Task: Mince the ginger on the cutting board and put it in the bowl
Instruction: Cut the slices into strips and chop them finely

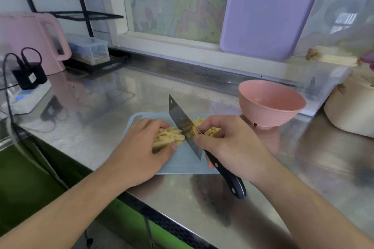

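A pale blue cutting board (182,164) lies on the steel counter with yellow ginger strips (169,136) bunched on it. My left hand (144,147) curls over the strips and holds them together. My right hand (228,143) grips a cleaver (183,125) by its black handle, thumb and forefinger pinching the blade, whose edge rests in the ginger. Smaller cut pieces (211,130) lie to the right of the blade, partly hidden by my right hand. An empty pink bowl (271,103) stands just beyond the board's right corner.
A pink kettle (34,40), a power strip with black plugs (28,91) and a clear lidded box (89,48) stand at the back left. A lilac board (267,10) leans on the window. A cream container (352,107) sits at the right. The counter's front edge (162,214) runs close below the board.
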